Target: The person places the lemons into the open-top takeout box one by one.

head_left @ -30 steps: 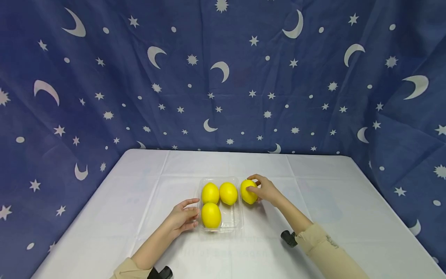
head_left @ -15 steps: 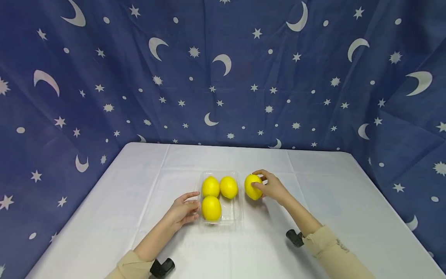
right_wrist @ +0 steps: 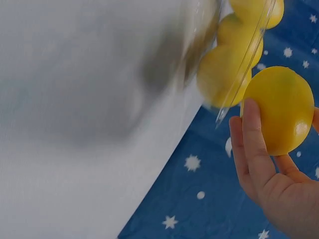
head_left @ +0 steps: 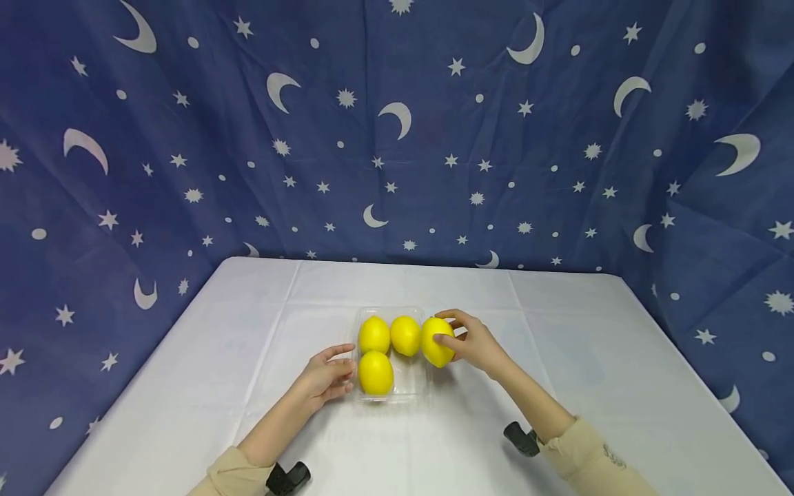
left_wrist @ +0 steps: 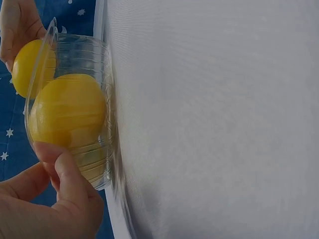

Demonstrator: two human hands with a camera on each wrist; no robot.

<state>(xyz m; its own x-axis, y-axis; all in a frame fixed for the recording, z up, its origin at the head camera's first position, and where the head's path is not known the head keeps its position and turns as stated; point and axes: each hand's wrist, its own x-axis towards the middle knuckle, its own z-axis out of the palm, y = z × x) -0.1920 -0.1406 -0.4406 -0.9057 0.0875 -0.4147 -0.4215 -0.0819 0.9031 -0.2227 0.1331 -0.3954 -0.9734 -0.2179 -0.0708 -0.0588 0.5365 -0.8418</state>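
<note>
A clear plastic tray (head_left: pixel 411 387) holds three yellow lemons: one at the back left (head_left: pixel 375 335), another lemon at the back right (head_left: pixel 406 335) and a front-left lemon (head_left: pixel 375 373). My right hand (head_left: pixel 477 346) grips a fourth lemon (head_left: pixel 436 342) between thumb and fingers, above the tray's right rim. In the right wrist view that lemon (right_wrist: pixel 280 110) is raised beside the tray's edge. My left hand (head_left: pixel 327 377) is at the tray's left side, fingers loosely extended; in the left wrist view its fingertips (left_wrist: pixel 46 149) rest at the tray's rim.
White cloth covers the table (head_left: pixel 298 441), with a dark blue curtain (head_left: pixel 434 138) of moons and stars behind and at both sides. A black wrist camera (head_left: pixel 288 477) is on the left arm, and another black camera (head_left: pixel 521 439) on the right.
The right hand first drew slightly to the right with its lemon, then came back left and up to the tray's right rim. The left hand has stayed at the tray's side.
</note>
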